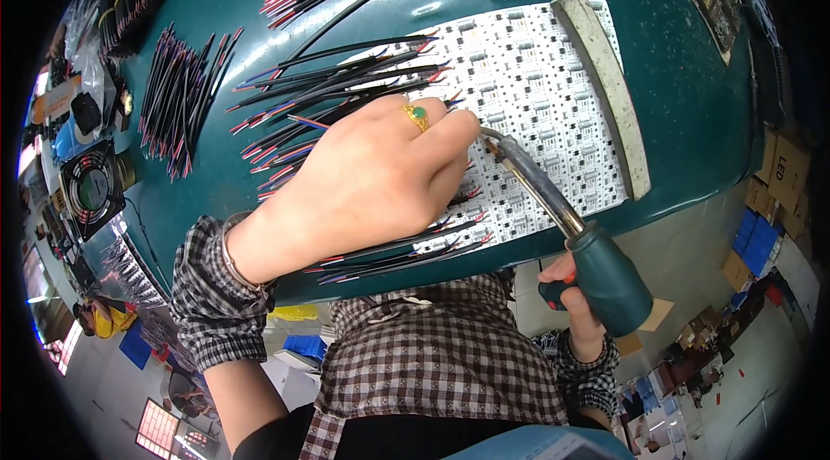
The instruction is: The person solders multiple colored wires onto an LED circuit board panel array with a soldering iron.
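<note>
Grips with the right hand (579, 296), lower right of centre, the handle of a dark green plastic soldering gun (614, 278), wrapping the fingers round it, probably for steady aim. Angles its grey metal barrel (540, 192) up and leftward, with the bent tip just beside the left hand (372, 166) at centre. Curls the left fingers closed above a white sheet of circuit boards (519, 71), right of centre; cannot tell of anything pinched, or of tip contact.

Has black-sheathed cables with red and blue ends (354, 86) fanned out left of centre, with tips on the sheet, seemingly for easy picking. Holds down the sheet's right side with a curved pale grey bar (605, 97), likely as a weight.

Has spare bundles of cable (186, 101) on the glossy dark green table cover (692, 114) at upper left and top. Farther, at left, includes a square black fan (91, 188), perhaps for fumes. At far right, shows large dark lettering on a brown cardboard box (791, 188); offers no other readable labels.
</note>
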Tool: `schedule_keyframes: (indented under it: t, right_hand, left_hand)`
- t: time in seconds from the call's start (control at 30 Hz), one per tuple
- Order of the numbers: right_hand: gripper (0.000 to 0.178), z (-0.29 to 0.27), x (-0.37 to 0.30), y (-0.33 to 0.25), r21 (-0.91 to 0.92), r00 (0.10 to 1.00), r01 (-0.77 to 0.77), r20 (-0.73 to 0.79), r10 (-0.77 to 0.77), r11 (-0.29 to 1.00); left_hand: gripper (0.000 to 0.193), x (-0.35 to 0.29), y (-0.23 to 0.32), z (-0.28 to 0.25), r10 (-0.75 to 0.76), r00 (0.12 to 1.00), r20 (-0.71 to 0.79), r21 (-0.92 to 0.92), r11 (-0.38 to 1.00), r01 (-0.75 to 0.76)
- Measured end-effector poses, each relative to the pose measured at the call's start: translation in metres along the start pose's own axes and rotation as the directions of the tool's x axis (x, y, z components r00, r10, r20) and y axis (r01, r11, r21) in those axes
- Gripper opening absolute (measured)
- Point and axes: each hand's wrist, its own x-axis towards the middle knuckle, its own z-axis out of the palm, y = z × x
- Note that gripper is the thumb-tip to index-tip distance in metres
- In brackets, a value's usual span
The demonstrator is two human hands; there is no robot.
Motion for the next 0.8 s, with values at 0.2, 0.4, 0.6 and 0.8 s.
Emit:
schedule_keyframes:
  t: [0.2,0.4,0.6,0.8]
  right_hand:
    - [0.027,0.001,0.000,0.000,-0.011,1.000,-0.025,-0.017,0.024,1.000]
    - [0.028,-0.001,0.000,0.001,-0.075,1.000,0.004,0.001,-0.004,0.997]
    - [0.033,0.000,-0.008,0.000,-0.150,1.000,-0.022,-0.005,0.021,0.989]
    - [0.032,0.005,-0.002,-0.009,-0.094,0.999,0.048,-0.016,-0.050,0.994]
  left_hand:
    - [0.016,0.001,0.003,0.003,-0.023,0.999,-0.035,-0.030,0.999,0.022]
    - [0.016,0.001,0.004,0.004,-0.007,0.999,-0.046,-0.019,1.000,0.006]
    - [0.017,0.002,0.006,0.001,0.005,0.999,-0.033,0.003,1.000,-0.005]
    - [0.017,0.000,0.005,0.005,-0.022,0.999,-0.037,-0.017,1.000,0.021]
